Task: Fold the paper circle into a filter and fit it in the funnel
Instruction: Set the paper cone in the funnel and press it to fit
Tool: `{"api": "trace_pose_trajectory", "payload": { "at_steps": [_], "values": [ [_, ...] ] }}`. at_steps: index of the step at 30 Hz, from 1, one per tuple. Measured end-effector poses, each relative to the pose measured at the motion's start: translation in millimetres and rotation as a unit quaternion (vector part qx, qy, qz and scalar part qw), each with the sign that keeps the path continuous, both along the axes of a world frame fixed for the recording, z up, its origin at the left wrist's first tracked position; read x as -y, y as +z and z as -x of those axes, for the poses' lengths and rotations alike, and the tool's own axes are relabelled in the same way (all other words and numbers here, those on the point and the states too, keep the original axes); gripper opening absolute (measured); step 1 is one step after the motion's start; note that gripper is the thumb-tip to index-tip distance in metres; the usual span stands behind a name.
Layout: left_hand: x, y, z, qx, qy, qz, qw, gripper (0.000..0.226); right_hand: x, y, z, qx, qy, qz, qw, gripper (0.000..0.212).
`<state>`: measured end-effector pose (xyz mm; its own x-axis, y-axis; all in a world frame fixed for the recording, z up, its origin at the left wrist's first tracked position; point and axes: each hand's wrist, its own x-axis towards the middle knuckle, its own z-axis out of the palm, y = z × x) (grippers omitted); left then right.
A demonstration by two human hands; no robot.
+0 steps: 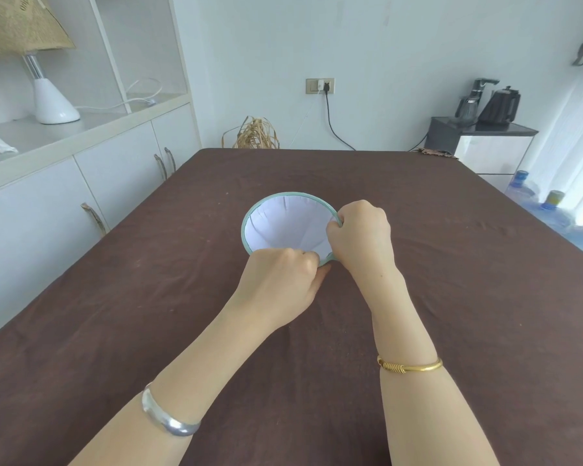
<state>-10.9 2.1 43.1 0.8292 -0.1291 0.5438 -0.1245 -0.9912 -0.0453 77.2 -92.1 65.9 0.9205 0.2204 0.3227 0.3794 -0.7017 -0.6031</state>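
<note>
A: Funnel (248, 210), pale green, sits mouth-up near the middle of the brown-clothed tabletop (451, 264), and the white paper filter (283, 227) already lines it, pleats showing against the wall. We judge the folding done and the fitting step under way.

B: Hands? We see both at the near-right part of the rim. Our left hand (280, 280) has its fingers curled in at the near edge and appears to pinch paper and rim together, thumb below. Our right hand (360, 233) hooks curled fingers over the right side of the rim, gripping it there.

A: Agreed, though the fingertips themselves are hidden inside the cone, so exactly how much paper each one catches we cannot tell.

B: Next move, as we read it: press the paper flat against the wall all round, keeping its top edge just under the rim, and steady the funnel so it does not tip on the soft cloth.

A: Gently, too; thin paper could tear at the creases.
</note>
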Motion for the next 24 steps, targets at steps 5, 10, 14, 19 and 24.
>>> {"api": "trace_pose_trajectory", "payload": {
  "at_steps": [5, 10, 14, 19, 24],
  "values": [
    [0.1, -2.3, -5.6, -0.057, 0.041, -0.008, 0.997, 0.037, -1.2, 0.7, 0.3, -0.004, -0.001, -0.001, 1.0, 0.04],
    [-0.1, 0.7, -5.4, -0.091, 0.057, 0.011, 0.994, 0.037, -0.2, -0.4, 1.3, 0.0, 0.005, 0.0, 1.0, 0.04],
    [4.6, 3.5, -7.3, -0.108, 0.037, 0.007, 0.993, 0.035, -1.0, -1.9, 1.7, -0.001, 0.011, -0.006, 1.0, 0.04],
    [3.0, 3.0, -9.2, -0.138, 0.027, 0.021, 0.99, 0.033, 1.1, -1.5, 1.2, 0.003, 0.026, -0.012, 1.0, 0.041],
    [-2.3, 20.2, 2.4, -0.186, 0.011, 0.108, 0.977, 0.038, 2.5, 1.9, 2.8, -0.002, 0.03, -0.002, 1.0, 0.037]
  ]
}}
